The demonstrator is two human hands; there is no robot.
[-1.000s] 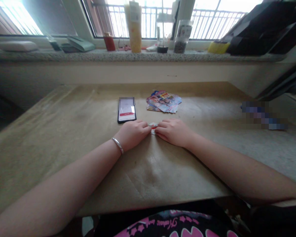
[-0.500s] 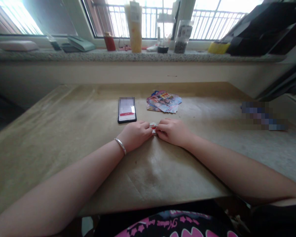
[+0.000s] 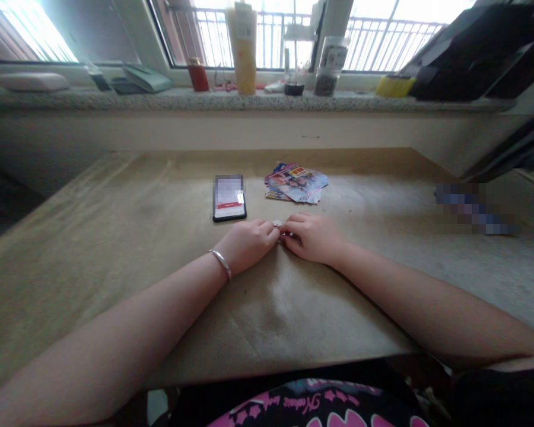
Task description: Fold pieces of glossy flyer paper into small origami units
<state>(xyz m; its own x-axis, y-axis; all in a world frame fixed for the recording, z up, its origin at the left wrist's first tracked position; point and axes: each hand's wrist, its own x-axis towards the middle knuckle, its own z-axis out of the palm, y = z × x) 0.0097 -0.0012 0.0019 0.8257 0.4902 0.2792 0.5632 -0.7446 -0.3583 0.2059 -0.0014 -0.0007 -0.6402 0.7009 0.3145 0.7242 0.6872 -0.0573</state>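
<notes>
Between my fingertips at the middle of the table is a small white piece with red on it [image 3: 277, 223], mostly covered now. My left hand [image 3: 251, 242], with a silver bracelet [image 3: 221, 264] at the wrist, is closed, its fingers pinched on the piece's left side. From the other side my right hand [image 3: 312, 236] meets it, thumb and fingers pinched together at the piece. The fingertips of both hands touch or nearly touch. What kind of thing the piece is cannot be made out.
A phone [image 3: 229, 204] with a lit screen lies beyond my left hand. Behind my right hand is a pile of colourful printed cards [image 3: 297, 184]. A blurred bluish object [image 3: 471, 210] lies far right. Bottles and containers [image 3: 244, 53] line the stone windowsill [image 3: 169, 102].
My left hand has shifted slightly right, closing in on my right hand. Its fingers now cover more of the small piece, and the red part is hidden.
</notes>
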